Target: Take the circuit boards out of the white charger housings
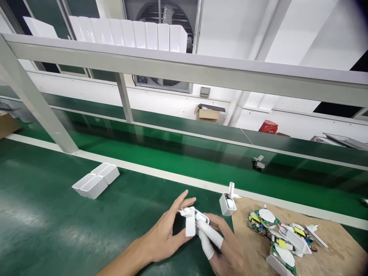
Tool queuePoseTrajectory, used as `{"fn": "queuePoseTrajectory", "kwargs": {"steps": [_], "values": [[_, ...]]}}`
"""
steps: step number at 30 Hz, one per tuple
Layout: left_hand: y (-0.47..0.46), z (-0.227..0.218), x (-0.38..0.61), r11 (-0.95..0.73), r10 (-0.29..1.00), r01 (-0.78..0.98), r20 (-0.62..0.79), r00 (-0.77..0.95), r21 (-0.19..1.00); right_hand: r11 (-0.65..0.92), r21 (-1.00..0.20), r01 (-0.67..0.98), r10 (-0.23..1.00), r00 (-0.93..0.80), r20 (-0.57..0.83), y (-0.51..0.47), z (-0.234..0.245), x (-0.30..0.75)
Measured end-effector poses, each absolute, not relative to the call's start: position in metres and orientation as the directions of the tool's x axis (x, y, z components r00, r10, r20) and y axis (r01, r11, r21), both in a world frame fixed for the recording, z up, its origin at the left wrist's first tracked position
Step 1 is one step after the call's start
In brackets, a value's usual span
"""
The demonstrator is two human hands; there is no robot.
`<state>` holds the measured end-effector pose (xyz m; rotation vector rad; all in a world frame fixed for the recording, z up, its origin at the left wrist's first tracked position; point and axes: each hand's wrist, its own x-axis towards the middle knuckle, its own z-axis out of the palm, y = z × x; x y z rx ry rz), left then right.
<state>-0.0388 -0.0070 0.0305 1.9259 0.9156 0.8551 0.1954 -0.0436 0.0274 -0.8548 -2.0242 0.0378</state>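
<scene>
Both my hands meet low in the middle of the view over the green bench. My left hand [166, 234] has its fingers curled round a small white plastic charger part [192, 222]. My right hand [222, 245], with white finger cots on two fingers, pinches the same part from the right. Just beyond them stands an open white charger housing [228, 203] with a board and plug piece sticking out of it. To the right lies a pile of green circuit boards and white covers [280, 239] on a brown mat [336, 253].
Several empty white housings [96, 180] sit grouped on the bench at the left. A green conveyor belt [184, 153] runs across behind the bench, carrying one small assembly [258, 163]. A grey metal frame [184, 71] crosses overhead. A cardboard box [207, 113] and a red object [268, 127] stand beyond.
</scene>
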Motion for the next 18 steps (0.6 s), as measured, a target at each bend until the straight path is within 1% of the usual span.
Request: {"fn": "queuePoseTrajectory", "kwargs": {"steps": [2, 4, 6, 8, 10, 12, 14, 16, 18], "values": [[-0.007, 0.029, -0.038, -0.46, 0.827, 0.265, 0.301, 0.474, 0.847, 0.742, -0.371, 0.557, 0.611, -0.335, 0.717, -0.044, 0.032, 0.195], [-0.006, 0.029, -0.037, -0.523, 0.81, 0.273, 0.371, 0.455, 0.807, 0.721, -0.421, 0.551, 0.662, -0.369, 0.652, -0.044, 0.031, 0.195], [-0.006, 0.031, -0.035, -0.576, 0.784, 0.285, 0.419, 0.458, 0.766, 0.71, -0.45, 0.542, 0.686, -0.388, 0.615, -0.044, 0.027, 0.193], [-0.006, 0.034, -0.034, -0.607, 0.763, 0.297, 0.435, 0.478, 0.737, 0.715, -0.437, 0.546, 0.673, -0.369, 0.641, -0.043, 0.022, 0.192], [-0.006, 0.038, -0.033, -0.611, 0.757, 0.301, 0.429, 0.493, 0.732, 0.716, -0.41, 0.565, 0.653, -0.337, 0.678, -0.043, 0.02, 0.191], [-0.007, 0.041, -0.032, -0.605, 0.758, 0.294, 0.421, 0.499, 0.74, 0.69, -0.411, 0.595, 0.678, -0.335, 0.654, -0.043, 0.021, 0.19], [-0.007, 0.045, -0.032, -0.603, 0.757, 0.29, 0.417, 0.503, 0.743, 0.654, -0.458, 0.602, 0.732, -0.354, 0.582, -0.043, 0.025, 0.189], [-0.006, 0.047, -0.033, -0.612, 0.75, 0.292, 0.421, 0.51, 0.736, 0.619, -0.532, 0.577, 0.777, -0.353, 0.521, -0.042, 0.027, 0.189], [-0.005, 0.048, -0.033, -0.617, 0.745, 0.292, 0.424, 0.515, 0.73, 0.615, -0.566, 0.549, 0.779, -0.309, 0.546, -0.042, 0.025, 0.191]]}}
